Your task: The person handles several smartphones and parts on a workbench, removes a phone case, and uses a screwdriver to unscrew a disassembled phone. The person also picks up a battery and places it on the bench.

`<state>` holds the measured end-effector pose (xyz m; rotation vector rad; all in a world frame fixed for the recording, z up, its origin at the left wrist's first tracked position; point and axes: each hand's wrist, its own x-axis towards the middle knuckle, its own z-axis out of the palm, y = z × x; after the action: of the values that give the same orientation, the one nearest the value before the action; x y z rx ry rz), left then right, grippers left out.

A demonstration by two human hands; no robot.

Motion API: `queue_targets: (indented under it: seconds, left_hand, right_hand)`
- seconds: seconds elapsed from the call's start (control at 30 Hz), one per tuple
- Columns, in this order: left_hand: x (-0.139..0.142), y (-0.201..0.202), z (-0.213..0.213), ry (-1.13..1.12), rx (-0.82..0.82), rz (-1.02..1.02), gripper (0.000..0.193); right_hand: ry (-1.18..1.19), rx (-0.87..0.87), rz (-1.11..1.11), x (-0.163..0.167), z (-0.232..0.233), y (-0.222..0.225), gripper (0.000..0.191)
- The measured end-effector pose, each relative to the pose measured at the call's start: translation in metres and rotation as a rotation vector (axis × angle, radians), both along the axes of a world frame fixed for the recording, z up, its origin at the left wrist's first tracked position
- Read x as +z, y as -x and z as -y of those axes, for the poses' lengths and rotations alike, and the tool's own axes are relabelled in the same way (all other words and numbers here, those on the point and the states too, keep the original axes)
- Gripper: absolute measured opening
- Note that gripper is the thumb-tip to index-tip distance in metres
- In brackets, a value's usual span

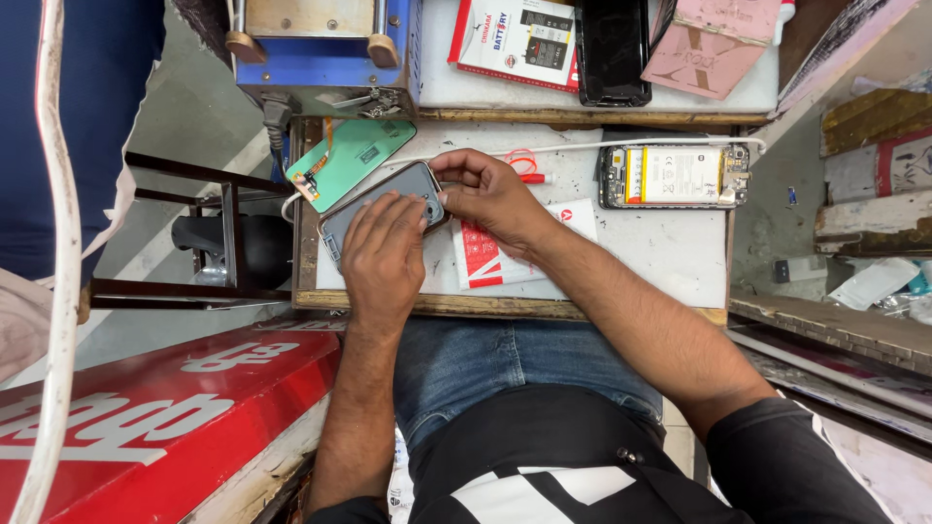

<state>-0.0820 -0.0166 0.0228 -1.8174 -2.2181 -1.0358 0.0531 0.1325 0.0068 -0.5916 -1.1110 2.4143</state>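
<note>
My left hand point(383, 257) lies flat, fingers pressed on the grey phone back cover point(383, 206), whose long axis slants from lower left to upper right across the near left of the white work board point(660, 262) — my right hand point(490, 189) pinches its far camera corner, curled shut. Beneath sits a glossy red-and-white card packet point(505, 257); beyond, a green flex-cabled panel point(354, 155), and well right, an opened phone point(675, 176) showing its battery.
</note>
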Motion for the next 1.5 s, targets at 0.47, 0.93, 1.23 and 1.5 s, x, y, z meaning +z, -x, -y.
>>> queue_targets:
  seconds: [0.47, 0.93, 1.23, 1.5]
  left_hand:
    - [-0.001, -0.026, 0.008, -0.186, -0.027, -0.135, 0.024]
    - [0.020, -0.054, 0.004, -0.567, 0.007, 1.024, 0.038]
    - [0.031, -0.071, -0.025, -0.344, -0.212, 1.594, 0.042]
    - [0.017, -0.078, -0.027, -0.209, -0.251, 1.687, 0.038]
  right_hand:
    - [-0.049, -0.080, 0.082, 0.002, 0.001, 0.002, 0.044]
    - [-0.796, -0.053, 0.319, 0.051, 0.009, -0.065, 0.031]
    - [-0.303, -0.026, 0.261, 0.030, 0.023, -0.109, 0.032]
    - [-0.610, -0.265, 0.471, 0.046, 0.033, -0.102, 0.028]
